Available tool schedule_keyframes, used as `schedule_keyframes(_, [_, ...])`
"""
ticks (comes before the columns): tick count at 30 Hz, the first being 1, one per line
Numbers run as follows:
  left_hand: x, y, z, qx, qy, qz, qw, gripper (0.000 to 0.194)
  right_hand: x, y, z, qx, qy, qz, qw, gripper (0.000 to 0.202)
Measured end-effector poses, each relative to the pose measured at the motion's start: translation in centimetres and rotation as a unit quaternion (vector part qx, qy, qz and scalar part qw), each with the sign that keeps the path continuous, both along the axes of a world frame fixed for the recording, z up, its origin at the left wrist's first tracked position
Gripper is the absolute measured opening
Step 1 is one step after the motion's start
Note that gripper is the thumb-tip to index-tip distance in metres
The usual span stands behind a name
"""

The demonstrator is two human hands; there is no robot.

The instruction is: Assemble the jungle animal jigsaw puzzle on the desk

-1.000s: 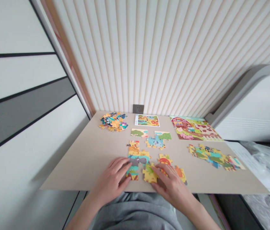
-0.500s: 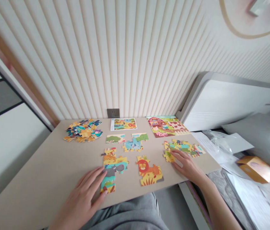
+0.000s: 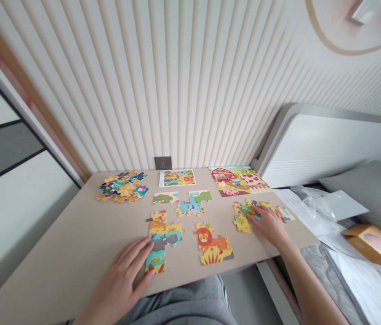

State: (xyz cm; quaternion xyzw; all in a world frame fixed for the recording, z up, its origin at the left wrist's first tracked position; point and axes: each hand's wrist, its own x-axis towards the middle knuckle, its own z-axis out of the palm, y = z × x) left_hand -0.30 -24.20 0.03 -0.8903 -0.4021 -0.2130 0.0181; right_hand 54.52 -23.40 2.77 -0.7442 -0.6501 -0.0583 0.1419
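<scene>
My left hand (image 3: 126,266) lies open, its fingertips on the left edge of a joined puzzle section with a hippo (image 3: 158,243). My right hand (image 3: 268,223) reaches over loose puzzle pieces (image 3: 242,222) at the table's right side, fingertips touching them and covering some; whether it grips one is hidden. Between my hands lies a joined lion section (image 3: 212,243). Above it sit an elephant section (image 3: 190,207) with a green piece attached at its upper right, and a separate bush piece (image 3: 166,197) at its upper left.
A heap of puzzle pieces (image 3: 122,186) lies at the table's back left. A reference picture card (image 3: 177,178) and a farm puzzle picture (image 3: 239,181) lie along the wall. Right of the table (image 3: 75,243) is a bed with papers, a plastic bag and an orange box (image 3: 374,243).
My right hand has moved from the lower yellow piece up and right onto the neighbouring pieces, uncovering the yellow one. My left hand stays by the hippo section. The view has shifted slightly.
</scene>
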Motion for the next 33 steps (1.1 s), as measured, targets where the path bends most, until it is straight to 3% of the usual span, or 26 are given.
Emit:
schedule_keyframes(5, [0.1,-0.2,0.4,0.001,0.01,0.005,1.0,0.062,-0.1,0.5,-0.5,-0.001,0.008,0.002,1.0,0.052])
schedule_keyframes(15, [0.5,-0.4,1.2,-0.01,-0.003,0.01,1.0,0.059,3.2,1.7,0.1,-0.061,0.043,0.087,0.993,0.064])
schedule_keyframes(20, [0.5,-0.5,1.3,-0.016,-0.014,0.01,1.0,0.059,2.6,1.3,1.4,-0.01,0.051,0.054,0.997,0.065])
schedule_keyframes(23, [0.7,-0.6,1.7,-0.023,-0.02,0.009,0.999,0.057,-1.1,0.0,2.2,0.06,0.067,0.052,0.995,0.063])
schedule_keyframes(25, [0.8,-0.7,2.0,-0.034,-0.025,0.006,0.999,0.056,-5.3,-1.2,2.6,0.058,0.1,0.122,0.986,0.062])
schedule_keyframes(29, [1.2,-1.0,2.8,-0.05,-0.036,0.007,0.998,0.055,-15.2,-3.6,2.8,-0.034,0.155,0.26,0.952,0.057])
schedule_keyframes(33, [1.4,-1.3,3.3,-0.071,-0.032,0.014,0.997,0.054,-22.3,-4.2,2.7,-0.067,0.188,0.313,0.929,0.06])
